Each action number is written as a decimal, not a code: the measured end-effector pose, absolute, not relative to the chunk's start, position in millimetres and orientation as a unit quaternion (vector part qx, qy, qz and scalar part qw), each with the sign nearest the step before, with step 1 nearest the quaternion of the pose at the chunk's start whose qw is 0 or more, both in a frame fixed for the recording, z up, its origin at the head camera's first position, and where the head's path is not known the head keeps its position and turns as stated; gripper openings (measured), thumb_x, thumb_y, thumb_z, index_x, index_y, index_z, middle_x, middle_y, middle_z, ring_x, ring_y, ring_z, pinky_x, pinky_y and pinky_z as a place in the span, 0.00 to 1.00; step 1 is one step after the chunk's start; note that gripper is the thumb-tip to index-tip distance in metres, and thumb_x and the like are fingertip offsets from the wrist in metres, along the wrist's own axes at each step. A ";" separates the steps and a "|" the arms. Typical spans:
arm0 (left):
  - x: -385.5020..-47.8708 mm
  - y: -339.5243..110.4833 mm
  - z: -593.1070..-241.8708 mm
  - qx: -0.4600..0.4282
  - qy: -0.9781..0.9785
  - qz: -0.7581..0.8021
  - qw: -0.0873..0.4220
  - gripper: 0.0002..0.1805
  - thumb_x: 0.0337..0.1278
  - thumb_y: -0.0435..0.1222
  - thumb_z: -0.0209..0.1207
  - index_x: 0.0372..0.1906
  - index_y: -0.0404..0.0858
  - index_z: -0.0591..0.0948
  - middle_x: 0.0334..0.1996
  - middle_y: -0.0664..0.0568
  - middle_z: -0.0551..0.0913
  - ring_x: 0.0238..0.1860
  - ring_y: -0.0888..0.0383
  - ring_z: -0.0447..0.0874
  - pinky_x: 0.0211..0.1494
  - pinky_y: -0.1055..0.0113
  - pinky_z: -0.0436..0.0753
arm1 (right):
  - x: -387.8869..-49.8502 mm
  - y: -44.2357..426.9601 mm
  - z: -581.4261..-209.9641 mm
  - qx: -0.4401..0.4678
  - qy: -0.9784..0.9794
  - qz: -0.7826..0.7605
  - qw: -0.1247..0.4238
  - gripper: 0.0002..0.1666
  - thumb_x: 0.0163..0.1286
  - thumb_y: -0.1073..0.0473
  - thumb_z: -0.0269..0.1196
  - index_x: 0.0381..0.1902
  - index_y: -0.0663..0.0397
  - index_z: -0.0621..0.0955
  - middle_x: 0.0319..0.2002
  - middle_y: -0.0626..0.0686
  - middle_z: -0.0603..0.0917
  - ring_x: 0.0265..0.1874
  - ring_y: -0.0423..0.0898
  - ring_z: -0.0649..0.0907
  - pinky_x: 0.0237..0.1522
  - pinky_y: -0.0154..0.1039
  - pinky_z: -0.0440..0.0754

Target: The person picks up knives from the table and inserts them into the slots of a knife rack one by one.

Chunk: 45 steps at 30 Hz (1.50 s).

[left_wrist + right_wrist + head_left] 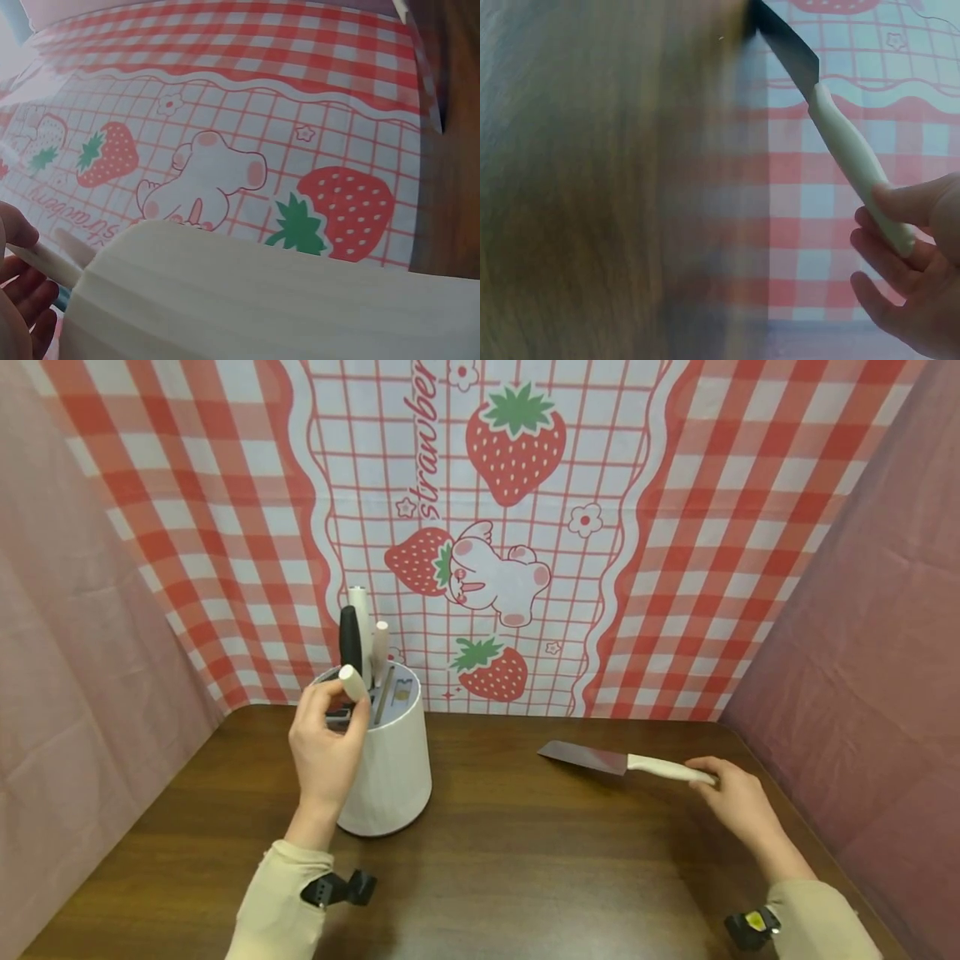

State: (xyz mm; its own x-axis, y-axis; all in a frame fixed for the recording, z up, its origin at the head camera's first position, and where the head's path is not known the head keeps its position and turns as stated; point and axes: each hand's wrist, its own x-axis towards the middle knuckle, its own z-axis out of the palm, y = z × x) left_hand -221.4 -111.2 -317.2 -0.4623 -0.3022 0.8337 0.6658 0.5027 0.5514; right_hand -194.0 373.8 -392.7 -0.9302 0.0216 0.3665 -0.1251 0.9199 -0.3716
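A white ribbed knife block [390,777] stands left of centre on the table, several handles rising from its top. My left hand [327,739] pinches a white handle [352,683] at the block's near left; what the handle belongs to is hidden inside. In the left wrist view the fingers hold this handle [49,264] beside the block's wall [262,300]. On the right, my right hand [738,797] grips the end of a kitchen knife's white handle [663,767]. Its blade [585,757] points left, low over the table. The right wrist view shows thumb and fingers around the handle [855,161].
A black handle [349,639] and two other white handles stand upright in the block. Behind the brown wooden table [510,877] hangs a red-checked strawberry cloth [517,568]. Pink curtains [82,635] close off both sides.
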 end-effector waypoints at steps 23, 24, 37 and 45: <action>-223.3 -108.7 -323.6 -0.112 -0.718 -0.492 0.480 0.11 0.45 0.26 0.62 0.38 0.32 0.80 0.32 0.44 0.77 0.35 0.54 0.75 0.37 0.70 0.72 | -195.0 336.7 -365.6 -0.040 -0.886 0.369 0.279 0.22 0.60 0.48 0.61 0.49 0.53 0.79 0.38 0.40 0.81 0.33 0.16 0.73 0.30 0.16 0.71; -222.6 -108.2 -324.3 -0.110 -0.718 -0.493 0.479 0.11 0.45 0.26 0.62 0.39 0.32 0.79 0.32 0.44 0.77 0.35 0.54 0.75 0.37 0.70 0.71 | -195.3 335.0 -364.6 -0.044 -0.879 0.384 0.280 0.22 0.60 0.48 0.62 0.49 0.54 0.79 0.40 0.39 0.80 0.36 0.15 0.73 0.32 0.15 0.71; -217.7 -107.5 -325.8 -0.115 -0.703 -0.502 0.490 0.12 0.45 0.26 0.63 0.39 0.30 0.79 0.32 0.43 0.77 0.34 0.54 0.75 0.37 0.72 0.73 | -199.1 309.0 -350.7 -0.016 -0.792 0.505 0.342 0.18 0.56 0.67 0.65 0.45 0.65 0.78 0.36 0.33 0.81 0.35 0.24 0.80 0.34 0.18 0.75; -215.0 -106.6 -325.3 -0.114 -0.698 -0.506 0.494 0.12 0.45 0.25 0.62 0.39 0.30 0.78 0.32 0.42 0.78 0.35 0.51 0.76 0.39 0.68 0.72 | -183.0 286.3 -328.6 0.044 -0.790 0.484 0.373 0.16 0.54 0.73 0.63 0.43 0.70 0.78 0.35 0.33 0.80 0.34 0.23 0.80 0.35 0.17 0.75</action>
State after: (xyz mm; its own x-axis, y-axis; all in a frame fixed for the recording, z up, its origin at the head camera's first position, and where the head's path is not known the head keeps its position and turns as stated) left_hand -215.0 -106.6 -325.3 -0.4851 -0.3410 0.8052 0.6593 0.4623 0.5930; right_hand -183.0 286.3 -328.6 -0.7180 0.2922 0.6317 -0.4302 0.5271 -0.7328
